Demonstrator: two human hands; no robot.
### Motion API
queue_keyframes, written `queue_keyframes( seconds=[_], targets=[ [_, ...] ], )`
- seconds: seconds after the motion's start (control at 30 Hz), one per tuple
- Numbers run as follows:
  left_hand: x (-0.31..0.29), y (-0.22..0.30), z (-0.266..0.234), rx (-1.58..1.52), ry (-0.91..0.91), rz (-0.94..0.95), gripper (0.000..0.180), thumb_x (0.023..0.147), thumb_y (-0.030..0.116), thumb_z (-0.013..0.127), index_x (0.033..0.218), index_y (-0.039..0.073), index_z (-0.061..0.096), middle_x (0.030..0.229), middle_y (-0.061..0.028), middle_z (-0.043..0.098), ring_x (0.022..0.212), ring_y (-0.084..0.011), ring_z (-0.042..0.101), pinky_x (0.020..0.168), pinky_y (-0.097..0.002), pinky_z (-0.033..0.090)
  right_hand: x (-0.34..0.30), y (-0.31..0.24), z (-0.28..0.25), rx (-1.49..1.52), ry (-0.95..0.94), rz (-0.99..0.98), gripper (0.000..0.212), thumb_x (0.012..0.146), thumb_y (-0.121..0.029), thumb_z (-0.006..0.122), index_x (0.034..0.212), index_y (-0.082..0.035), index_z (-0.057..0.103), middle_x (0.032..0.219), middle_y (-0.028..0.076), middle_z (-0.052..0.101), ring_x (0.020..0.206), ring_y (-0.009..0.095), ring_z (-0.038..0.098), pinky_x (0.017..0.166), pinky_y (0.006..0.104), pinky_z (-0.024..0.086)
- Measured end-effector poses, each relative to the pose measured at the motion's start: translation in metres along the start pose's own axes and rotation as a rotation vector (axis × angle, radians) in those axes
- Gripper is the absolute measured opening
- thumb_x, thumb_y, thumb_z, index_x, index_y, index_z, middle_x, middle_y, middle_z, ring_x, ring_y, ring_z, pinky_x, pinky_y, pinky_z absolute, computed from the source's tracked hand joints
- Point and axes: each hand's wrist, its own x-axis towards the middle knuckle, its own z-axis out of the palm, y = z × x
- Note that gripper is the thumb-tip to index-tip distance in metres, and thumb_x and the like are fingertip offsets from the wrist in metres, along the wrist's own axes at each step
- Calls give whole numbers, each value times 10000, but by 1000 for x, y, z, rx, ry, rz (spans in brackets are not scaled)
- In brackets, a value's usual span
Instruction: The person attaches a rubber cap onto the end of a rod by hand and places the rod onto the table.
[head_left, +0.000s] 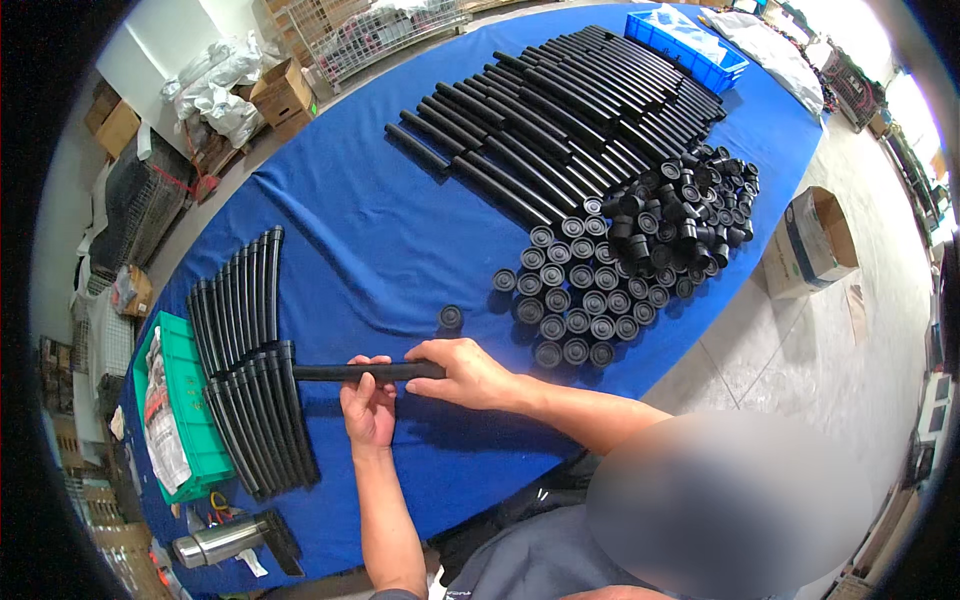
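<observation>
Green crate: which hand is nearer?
Left. The left hand is right of the green crate, rows of black tubes between; the right hand is farther right, at the held tube's end.

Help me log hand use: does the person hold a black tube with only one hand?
No, the left hand holds the black tube near its middle while the right hand grips its right end.

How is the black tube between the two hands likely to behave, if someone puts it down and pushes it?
The black tube is probably stiff: it runs straight beyond the left hand. Its slim body looks rounded, so it might roll on the blue cloth.
</observation>
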Motion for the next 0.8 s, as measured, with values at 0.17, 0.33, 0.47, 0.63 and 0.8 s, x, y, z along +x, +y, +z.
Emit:
queue_keyframes(
  seconds=[0.17, 0.33, 0.47, 0.63, 0.8],
  targets=[
    [2, -1, 2, -2, 53, -4, 272, 941, 117, 635, 1186, 38, 547, 1137, -174, 654, 820, -187, 640, 705, -278, 532, 0, 13, 7, 5, 97, -121, 320, 838, -169, 697, 1068, 37, 616, 899, 221, 645, 862, 386, 647, 737, 454, 512],
    [3, -1, 0, 15, 106, -12, 306, 921, 172, 679, 1177, 49, 566, 1116, -166, 674, 789, -181, 644, 685, -273, 525, -2, 5, 7, -66, 59, -148, 348, 856, -104, 682, 1158, 33, 578, 954, 190, 623, 849, 369, 646, 727, 442, 516],
    [3, -2, -4, -12, 63, -4, 300, 925, 175, 675, 1175, 52, 565, 1111, -160, 675, 818, -182, 645, 703, -273, 521, -1, 9, 9, -97, 59, -189, 376, 845, -143, 701, 1157, 32, 583, 969, 201, 635, 852, 359, 655, 717, 431, 522],
    [0, 0, 0, 9, 67, 2, 286, 920, 155, 677, 1164, 57, 566, 1110, -150, 671, 894, -184, 644, 746, -287, 519, 3, 0, 0, 26, -101, 134, 447, 802, -206, 741, 1154, 27, 594, 973, 210, 663, 857, 345, 674, 722, 400, 531],
    [0, 0, 0, -9, 78, -7, 282, 921, 141, 670, 1170, 58, 566, 1119, -152, 666, 907, -193, 644, 751, -290, 519, -1, 6, 8, -75, 136, -169, 368, 815, -187, 713, 1106, 19, 623, 853, 193, 679, 786, 322, 686, 690, 384, 523]
  ],
)
